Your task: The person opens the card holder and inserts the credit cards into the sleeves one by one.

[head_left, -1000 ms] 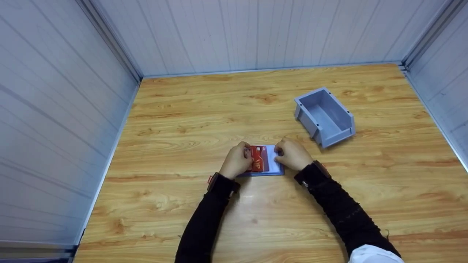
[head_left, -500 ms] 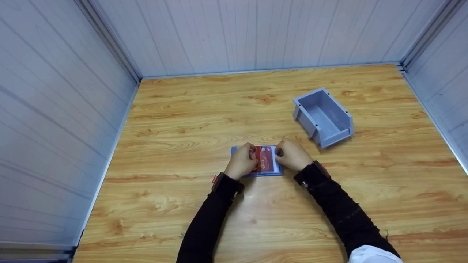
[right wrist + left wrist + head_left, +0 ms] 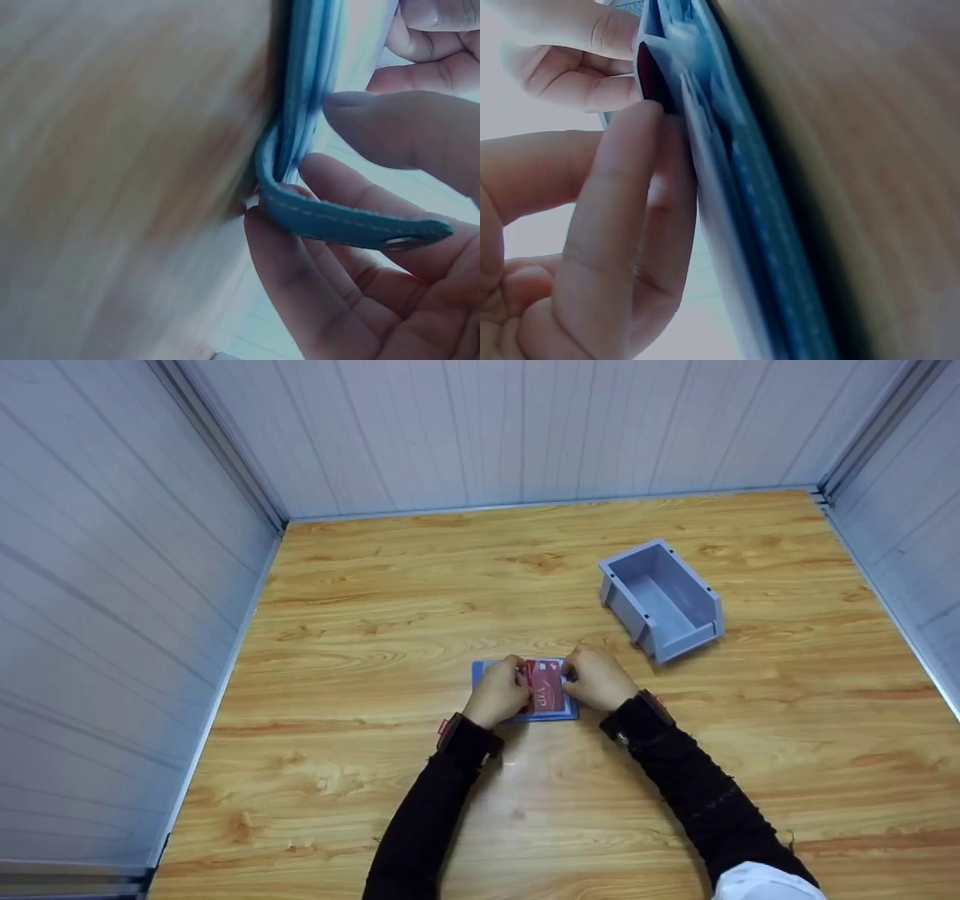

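A blue card holder [image 3: 478,671] with clear sleeves lies open on the wooden table in the head view. A red card [image 3: 547,690] printed "VIP" lies mostly inside one clear sleeve. My left hand [image 3: 497,690] pinches the card's left end between thumb and finger; its dark edge [image 3: 652,79] shows at the sleeve mouth in the left wrist view. At the opposite side, my right hand [image 3: 600,679] grips the holder's right edge, thumb on top and fingers beneath. A stitched blue strap with a metal snap [image 3: 337,217] hangs over those fingers in the right wrist view.
A grey plastic bin [image 3: 664,600] stands behind and to the right of my right hand. Pale panel walls [image 3: 480,435] enclose the table at the back and both sides.
My left hand has moved right, sliding the red card deeper into the clear sleeve. The holder's left corner has come into sight behind it. My right hand keeps its grip in nearly the same place.
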Action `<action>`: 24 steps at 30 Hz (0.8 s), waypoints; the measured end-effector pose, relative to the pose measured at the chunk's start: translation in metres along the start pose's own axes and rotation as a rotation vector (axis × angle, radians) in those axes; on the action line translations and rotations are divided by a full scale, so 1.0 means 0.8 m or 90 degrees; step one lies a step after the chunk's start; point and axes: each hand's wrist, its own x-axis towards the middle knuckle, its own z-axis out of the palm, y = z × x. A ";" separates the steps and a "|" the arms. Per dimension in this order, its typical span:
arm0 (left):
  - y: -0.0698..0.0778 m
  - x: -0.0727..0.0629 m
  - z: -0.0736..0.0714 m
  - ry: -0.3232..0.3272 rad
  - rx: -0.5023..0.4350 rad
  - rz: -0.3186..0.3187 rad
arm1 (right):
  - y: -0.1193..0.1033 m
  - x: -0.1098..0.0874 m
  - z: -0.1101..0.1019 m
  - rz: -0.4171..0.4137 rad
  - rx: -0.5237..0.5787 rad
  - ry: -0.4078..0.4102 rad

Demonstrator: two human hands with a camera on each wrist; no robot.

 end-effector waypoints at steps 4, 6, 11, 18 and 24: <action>0.000 0.001 0.001 0.001 0.020 0.004 | 0.000 0.000 0.000 -0.004 0.007 -0.004; 0.001 0.002 0.001 0.002 0.032 0.006 | 0.000 0.000 0.000 -0.005 0.012 -0.003; 0.002 0.001 0.000 -0.002 0.043 0.013 | 0.002 -0.001 0.000 -0.006 0.014 0.003; 0.000 -0.001 -0.001 -0.005 0.049 0.032 | 0.008 0.000 -0.002 -0.019 0.008 0.008; -0.006 -0.005 -0.010 0.039 0.059 0.062 | 0.019 0.001 -0.004 0.002 0.044 -0.011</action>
